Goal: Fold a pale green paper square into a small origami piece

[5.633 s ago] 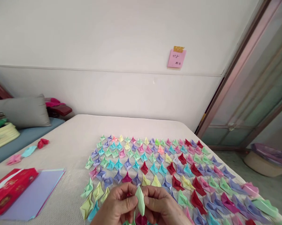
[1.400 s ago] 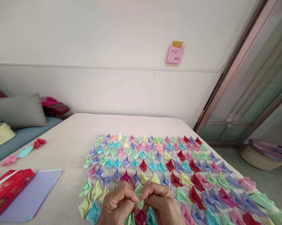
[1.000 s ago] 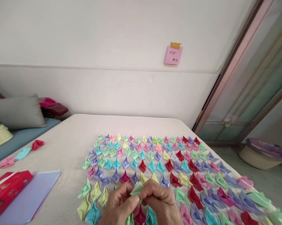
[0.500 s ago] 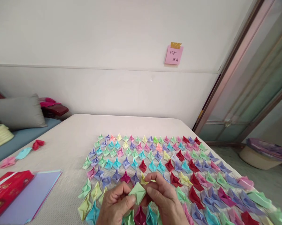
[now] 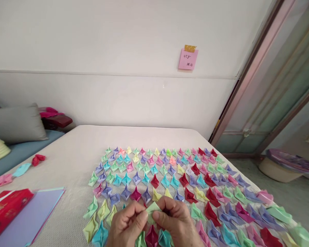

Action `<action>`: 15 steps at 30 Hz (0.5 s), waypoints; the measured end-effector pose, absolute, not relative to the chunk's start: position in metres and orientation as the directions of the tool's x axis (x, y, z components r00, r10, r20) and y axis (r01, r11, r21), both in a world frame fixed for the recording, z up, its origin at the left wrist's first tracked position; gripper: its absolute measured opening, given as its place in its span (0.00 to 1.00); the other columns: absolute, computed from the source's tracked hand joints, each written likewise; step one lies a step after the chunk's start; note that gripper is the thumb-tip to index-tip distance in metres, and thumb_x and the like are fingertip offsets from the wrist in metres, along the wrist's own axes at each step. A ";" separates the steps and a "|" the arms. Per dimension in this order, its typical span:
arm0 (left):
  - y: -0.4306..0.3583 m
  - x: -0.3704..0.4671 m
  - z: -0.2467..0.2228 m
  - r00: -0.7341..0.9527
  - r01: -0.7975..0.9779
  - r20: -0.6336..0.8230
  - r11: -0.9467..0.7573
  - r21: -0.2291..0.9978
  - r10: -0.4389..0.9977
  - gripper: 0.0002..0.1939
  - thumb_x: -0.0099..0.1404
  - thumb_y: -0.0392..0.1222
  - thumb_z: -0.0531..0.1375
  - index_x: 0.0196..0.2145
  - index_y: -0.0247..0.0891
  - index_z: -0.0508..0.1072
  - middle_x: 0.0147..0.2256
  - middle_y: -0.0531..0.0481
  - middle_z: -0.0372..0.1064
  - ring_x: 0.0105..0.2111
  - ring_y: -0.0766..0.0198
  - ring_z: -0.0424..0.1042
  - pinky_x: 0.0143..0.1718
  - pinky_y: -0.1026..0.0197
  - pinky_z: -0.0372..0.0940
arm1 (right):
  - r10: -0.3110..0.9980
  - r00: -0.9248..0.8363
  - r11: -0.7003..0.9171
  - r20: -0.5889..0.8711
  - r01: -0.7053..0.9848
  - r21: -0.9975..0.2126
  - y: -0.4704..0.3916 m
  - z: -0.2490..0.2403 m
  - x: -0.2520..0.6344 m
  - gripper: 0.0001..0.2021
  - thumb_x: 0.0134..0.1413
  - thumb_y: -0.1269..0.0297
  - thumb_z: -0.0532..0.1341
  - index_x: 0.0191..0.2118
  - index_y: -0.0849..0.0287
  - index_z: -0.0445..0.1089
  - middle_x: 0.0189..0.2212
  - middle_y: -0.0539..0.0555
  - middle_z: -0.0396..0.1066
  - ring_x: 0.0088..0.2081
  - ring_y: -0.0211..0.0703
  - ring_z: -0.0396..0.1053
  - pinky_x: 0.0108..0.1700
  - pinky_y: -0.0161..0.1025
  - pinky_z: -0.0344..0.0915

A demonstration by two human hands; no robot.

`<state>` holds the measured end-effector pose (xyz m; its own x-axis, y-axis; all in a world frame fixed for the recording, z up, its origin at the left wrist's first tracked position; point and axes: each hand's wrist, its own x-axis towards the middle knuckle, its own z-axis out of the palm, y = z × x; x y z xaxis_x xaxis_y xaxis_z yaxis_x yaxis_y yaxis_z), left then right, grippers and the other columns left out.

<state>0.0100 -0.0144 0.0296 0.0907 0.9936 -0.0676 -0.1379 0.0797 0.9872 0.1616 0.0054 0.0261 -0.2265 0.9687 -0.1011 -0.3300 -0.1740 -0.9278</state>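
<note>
A small folded piece of pale green paper [image 5: 152,208] is pinched between my two hands, low in the centre of the head view. My left hand [image 5: 128,224] grips its left side between thumb and fingers. The right side is held by my right hand [image 5: 176,221], its thumb lying across the front. Rows of folded paper pieces [image 5: 136,194] in many colours cover the table around and beyond my hands. Just below the held paper, a dark pink piece [image 5: 151,236] is partly covered by my hands.
Coloured paper sheets [image 5: 38,212] lie at the left under a red packet [image 5: 10,209]. Crumpled pieces [image 5: 22,169] lie above them. A grey cushion [image 5: 18,123] is farther left. A pink note [image 5: 188,59] hangs on the wall; a lined bin [image 5: 285,168] stands right.
My fingers have closed in on the green paper, and my right fingers have come down onto its edge. Less of the paper shows. The view has shifted slightly.
</note>
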 end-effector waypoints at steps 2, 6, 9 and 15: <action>-0.013 0.009 0.023 0.074 -0.212 -0.085 0.099 0.972 0.994 0.21 0.55 0.56 0.67 0.18 0.37 0.73 0.17 0.54 0.63 0.21 0.67 0.59 0.25 0.65 0.53 | 0.963 -0.250 -0.184 -0.097 -0.354 -0.917 0.007 0.023 0.160 0.17 0.39 0.57 0.73 0.19 0.60 0.66 0.14 0.42 0.57 0.18 0.30 0.49 0.23 0.33 0.43; -0.010 0.009 0.016 0.105 -0.343 -0.148 0.175 0.923 0.983 0.19 0.55 0.54 0.68 0.21 0.35 0.74 0.16 0.55 0.65 0.19 0.69 0.60 0.24 0.66 0.52 | 0.954 -0.261 -0.239 -0.149 -0.359 -0.902 0.008 0.018 0.156 0.17 0.39 0.54 0.72 0.20 0.61 0.68 0.13 0.45 0.62 0.16 0.30 0.52 0.21 0.33 0.45; -0.008 0.011 0.024 0.165 -0.332 -0.144 0.193 0.923 0.976 0.17 0.53 0.52 0.70 0.26 0.35 0.74 0.17 0.57 0.63 0.19 0.70 0.58 0.23 0.67 0.51 | 0.958 -0.239 -0.225 -0.157 -0.289 -0.931 0.007 0.018 0.156 0.17 0.43 0.53 0.71 0.22 0.62 0.70 0.14 0.44 0.60 0.18 0.31 0.53 0.23 0.34 0.47; -0.011 0.012 0.038 0.165 -0.234 -0.197 0.233 0.944 0.966 0.13 0.52 0.46 0.68 0.23 0.35 0.70 0.18 0.59 0.58 0.21 0.70 0.55 0.24 0.66 0.51 | 0.961 -0.268 -0.123 -0.070 -0.189 -0.974 0.005 0.019 0.160 0.20 0.46 0.47 0.68 0.23 0.61 0.69 0.16 0.43 0.54 0.20 0.32 0.48 0.23 0.35 0.43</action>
